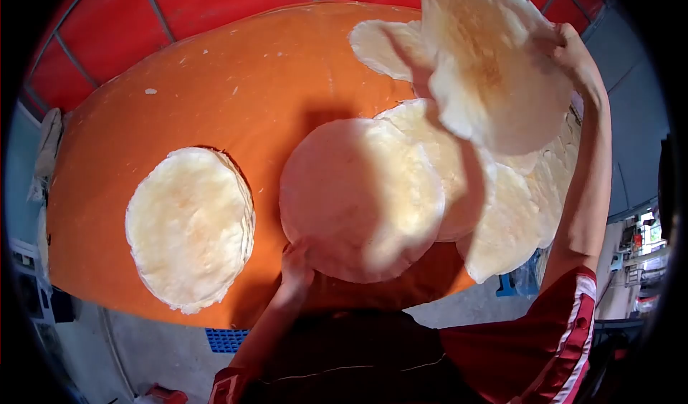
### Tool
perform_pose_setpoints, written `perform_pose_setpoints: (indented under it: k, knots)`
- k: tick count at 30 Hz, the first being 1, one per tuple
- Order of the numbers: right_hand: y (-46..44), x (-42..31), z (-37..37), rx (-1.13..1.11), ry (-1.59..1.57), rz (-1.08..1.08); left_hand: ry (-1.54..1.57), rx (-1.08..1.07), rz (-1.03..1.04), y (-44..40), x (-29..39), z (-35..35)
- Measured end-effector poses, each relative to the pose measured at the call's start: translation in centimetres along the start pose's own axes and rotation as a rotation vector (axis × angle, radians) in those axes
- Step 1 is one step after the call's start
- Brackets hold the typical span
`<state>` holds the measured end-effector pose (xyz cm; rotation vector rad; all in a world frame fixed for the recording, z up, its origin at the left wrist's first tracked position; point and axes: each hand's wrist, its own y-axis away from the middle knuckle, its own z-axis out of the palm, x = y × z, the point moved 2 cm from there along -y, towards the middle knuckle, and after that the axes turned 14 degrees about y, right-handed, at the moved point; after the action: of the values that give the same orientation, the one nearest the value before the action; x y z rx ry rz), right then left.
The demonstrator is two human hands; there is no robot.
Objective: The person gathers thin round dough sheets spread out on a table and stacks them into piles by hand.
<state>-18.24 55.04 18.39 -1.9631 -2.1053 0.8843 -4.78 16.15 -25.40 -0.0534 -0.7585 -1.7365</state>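
My right hand point(570, 49) grips the right edge of a large thin flatbread point(494, 67), raised and tilted over other flatbreads at the upper right. My left hand point(297, 264) is at the lower left edge of a round flatbread point(358, 196) near the middle; its fingertips are partly hidden at the rim. That round flatbread overlaps another flatbread point(462, 203) on its right. To the left, a stack of round flatbreads point(190, 228) lies apart on the orange surface point(287, 60).
More flatbreads point(505, 221) overlap at the right edge of the surface. A smaller piece point(387, 48) lies at the top, partly behind the raised flatbread. Red sheeting point(236, 3) with metal bars borders the far side. A blue crate point(226, 340) is on the floor below.
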Motion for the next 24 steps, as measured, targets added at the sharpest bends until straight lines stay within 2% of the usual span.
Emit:
perform_pose_setpoints:
  k: [1,2,3,5,6,7,8,10,11,14,17,20,23,24]
  knots:
    - [0.6,-1.2,0.1,-0.02,0.033,-0.123,-0.022,0.025,0.016,0.2,0.1,0.5]
    - [1.6,-2.5,1.5,-0.13,0.048,0.085,-0.009,-0.006,-0.003,0.7,0.3,1.3]
    - [3.6,-4.8,3.7,-0.202,0.233,0.013,0.005,-0.035,-0.017,1.5,0.9,2.7]
    - [7.8,-9.4,8.0,-0.308,0.598,-0.171,0.037,-0.064,-0.003,1.2,1.9,3.9]
    - [10.8,-8.4,12.0,-0.145,0.455,-0.478,0.057,-0.059,0.025,0.6,2.5,4.2]
    - [14.0,-8.9,15.8,-0.154,0.458,-0.484,0.078,-0.049,0.058,0.2,3.2,4.3]
    - [18.0,-9.9,20.3,-0.286,0.872,-0.555,0.075,-0.094,0.063,0.0,3.9,4.7]
    - [26.3,-10.5,26.4,-0.181,1.042,-0.821,0.064,-0.189,0.071,-0.2,4.9,6.1]
    - [28.1,-11.5,27.8,-0.371,0.695,-0.724,0.019,-0.19,0.082,-0.4,5.0,6.3]
    - [29.1,-14.9,28.2,-0.5,0.276,-0.467,-0.066,-0.187,0.125,-0.8,4.4,6.6]
    - [30.2,-16.4,28.2,-0.383,0.025,-0.375,-0.353,-0.245,0.313,-2.0,4.3,7.5]
    - [30.8,-16.9,28.3,-0.303,-0.045,-0.333,-0.751,-0.118,0.264,-2.4,4.6,8.6]
    - [30.4,-17.2,27.4,-0.259,0.133,-0.267,-0.671,-0.219,0.284,-3.6,4.9,7.8]
    - [30.7,-16.8,27.7,-0.255,0.151,-0.314,-0.612,-0.285,0.316,-3.4,5.2,7.8]
